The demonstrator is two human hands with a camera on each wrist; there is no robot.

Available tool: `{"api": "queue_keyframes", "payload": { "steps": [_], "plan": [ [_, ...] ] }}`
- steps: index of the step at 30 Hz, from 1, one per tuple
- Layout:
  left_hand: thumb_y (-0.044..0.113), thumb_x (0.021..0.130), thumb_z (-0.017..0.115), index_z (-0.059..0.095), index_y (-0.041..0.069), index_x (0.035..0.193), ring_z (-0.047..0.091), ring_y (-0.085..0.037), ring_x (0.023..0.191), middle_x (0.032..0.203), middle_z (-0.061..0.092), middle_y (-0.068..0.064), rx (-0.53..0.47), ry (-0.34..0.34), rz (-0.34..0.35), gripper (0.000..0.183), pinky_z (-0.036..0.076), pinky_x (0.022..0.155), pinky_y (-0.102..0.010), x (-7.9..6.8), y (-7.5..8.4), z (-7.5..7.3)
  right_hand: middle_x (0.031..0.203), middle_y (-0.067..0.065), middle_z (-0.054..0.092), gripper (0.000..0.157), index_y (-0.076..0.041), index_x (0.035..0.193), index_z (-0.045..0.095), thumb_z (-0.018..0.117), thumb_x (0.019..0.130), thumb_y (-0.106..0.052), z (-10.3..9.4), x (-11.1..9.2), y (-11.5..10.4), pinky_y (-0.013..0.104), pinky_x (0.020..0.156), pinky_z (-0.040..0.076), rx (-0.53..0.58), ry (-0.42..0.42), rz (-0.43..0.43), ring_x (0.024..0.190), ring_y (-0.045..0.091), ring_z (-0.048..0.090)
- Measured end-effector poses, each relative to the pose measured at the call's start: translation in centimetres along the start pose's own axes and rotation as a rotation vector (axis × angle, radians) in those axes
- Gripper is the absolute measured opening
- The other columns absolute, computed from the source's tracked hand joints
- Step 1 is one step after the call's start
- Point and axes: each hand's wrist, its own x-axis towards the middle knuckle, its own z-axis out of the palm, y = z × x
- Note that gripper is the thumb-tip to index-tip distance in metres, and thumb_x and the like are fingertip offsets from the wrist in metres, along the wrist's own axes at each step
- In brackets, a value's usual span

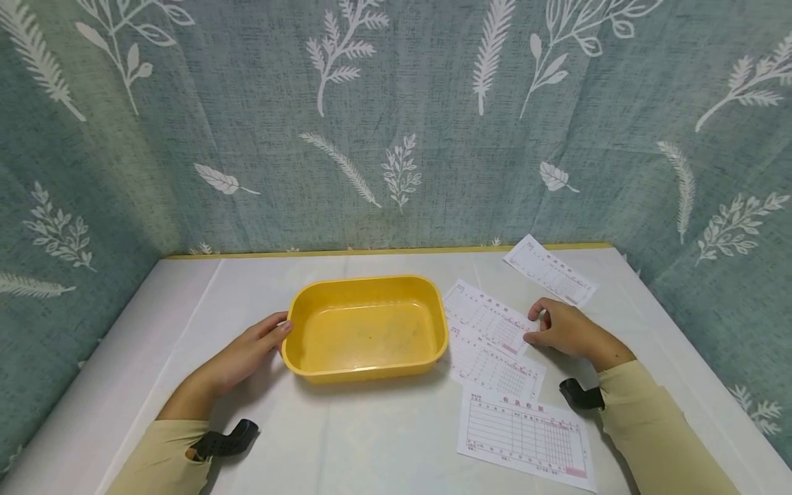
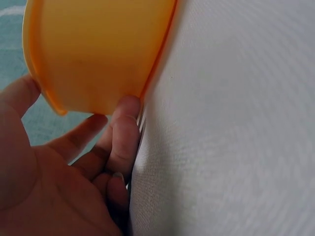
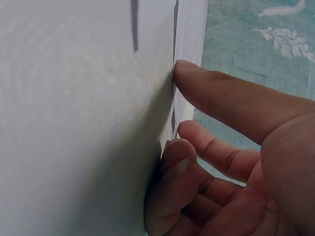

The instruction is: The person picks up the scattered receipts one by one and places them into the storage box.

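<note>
My left hand holds the left end of a yellow plastic basin. In the left wrist view its thumb is at the rim, with the fingers against the basin's outer wall. To the right, my right hand is at the right edge of a printed receipt slip. Its thumb and index fingertips touch down there with a gap between them; the other fingers are bent under the palm. A second slip lies just nearer, overlapping the first. The right wrist view shows the thumb at the paper's edge.
Another receipt slip lies at the table's far right, and a larger-looking one lies near the front. A white cloth covers the table. Behind it hangs a green leaf-patterned curtain. Black wrist mounts are worn on both sleeves.
</note>
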Motion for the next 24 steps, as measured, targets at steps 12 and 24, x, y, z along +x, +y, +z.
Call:
{"api": "queue_keyframes", "payload": {
  "steps": [12,24],
  "plan": [
    [0.048,0.106,0.038,0.032,0.01,0.155,0.036,-0.036,0.135,0.14,0.048,-0.019,-0.013,0.015,0.016,0.062,0.025,0.115,-0.068,-0.15,-0.22,0.27,0.077,0.005,0.049,0.039,-0.001,0.108,0.052,0.078,0.087,-0.021,0.66,0.03,-0.22,0.027,0.057,0.04,0.024,0.026,0.014,0.065,0.017,0.046],
    [0.046,0.107,0.038,0.034,0.01,0.154,0.033,-0.035,0.137,0.136,0.051,-0.017,-0.019,0.015,0.041,0.059,0.021,0.116,-0.069,-0.07,-0.05,-0.01,0.076,0.005,0.048,0.032,0.001,0.108,0.052,0.072,0.091,-0.017,0.8,-0.61,-0.86,0.028,0.057,0.038,-0.017,0.042,-0.007,0.064,0.016,0.045]
  ]
}}
